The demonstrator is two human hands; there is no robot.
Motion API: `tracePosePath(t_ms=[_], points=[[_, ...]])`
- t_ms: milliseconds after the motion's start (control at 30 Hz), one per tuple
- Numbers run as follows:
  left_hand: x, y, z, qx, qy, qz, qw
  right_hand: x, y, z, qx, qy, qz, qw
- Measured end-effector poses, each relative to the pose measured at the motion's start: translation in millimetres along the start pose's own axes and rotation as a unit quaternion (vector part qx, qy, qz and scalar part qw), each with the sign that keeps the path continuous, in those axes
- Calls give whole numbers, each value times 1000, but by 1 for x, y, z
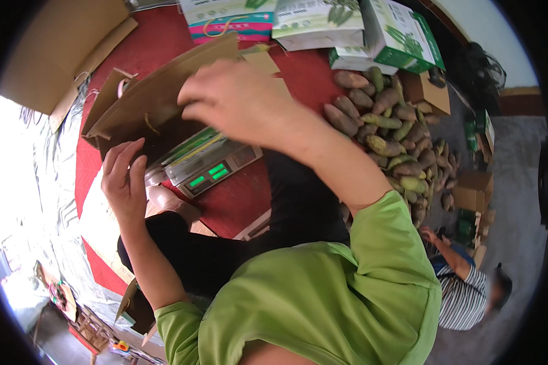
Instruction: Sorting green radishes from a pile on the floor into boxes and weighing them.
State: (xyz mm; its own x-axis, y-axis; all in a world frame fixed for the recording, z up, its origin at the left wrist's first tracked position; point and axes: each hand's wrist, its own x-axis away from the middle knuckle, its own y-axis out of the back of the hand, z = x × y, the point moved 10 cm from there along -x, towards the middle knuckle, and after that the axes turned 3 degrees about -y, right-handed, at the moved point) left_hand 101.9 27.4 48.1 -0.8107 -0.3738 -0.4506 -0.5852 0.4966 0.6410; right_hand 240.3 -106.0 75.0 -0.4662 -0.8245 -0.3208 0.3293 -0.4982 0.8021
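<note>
An open brown cardboard box [170, 91] stands tilted behind an electronic scale [208, 176] with a green-lit display. My left hand [125, 173] is at the box's near left corner, fingers apart and slightly bent, with nothing visible in them. Whether its fingertips touch the cardboard is hard to say. Above the box's right part is my right hand [228, 100], its fingers smeared by motion. Any contact between it and the flap behind cannot be made out. A strip of green and clear material [195, 143] lies over the scale's top.
Sweet potatoes or similar tubers [402, 140] form a large heap at right. Printed green-and-white cartons [316, 24] line the far edge of the red surface [225, 210]. A larger cardboard box [61, 48] stands far left. A person in a striped shirt [463, 295] is at lower right.
</note>
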Motion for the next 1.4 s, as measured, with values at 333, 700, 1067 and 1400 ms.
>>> tracePosePath(t_ms=[333,700,1067,1400], points=[[0,-45,-30,-159,-68,123,977,164,56,-207,-59,-310,-127,940],[7,-78,-13,-226,-44,178,957,360,-154,-294,99,-480,150,859],[3,-82,-4,-233,71,200,949,375,-249,-302,310,-254,366,840],[12,-84,-3,-283,41,222,932,373,-279,-312,342,-186,423,818]])
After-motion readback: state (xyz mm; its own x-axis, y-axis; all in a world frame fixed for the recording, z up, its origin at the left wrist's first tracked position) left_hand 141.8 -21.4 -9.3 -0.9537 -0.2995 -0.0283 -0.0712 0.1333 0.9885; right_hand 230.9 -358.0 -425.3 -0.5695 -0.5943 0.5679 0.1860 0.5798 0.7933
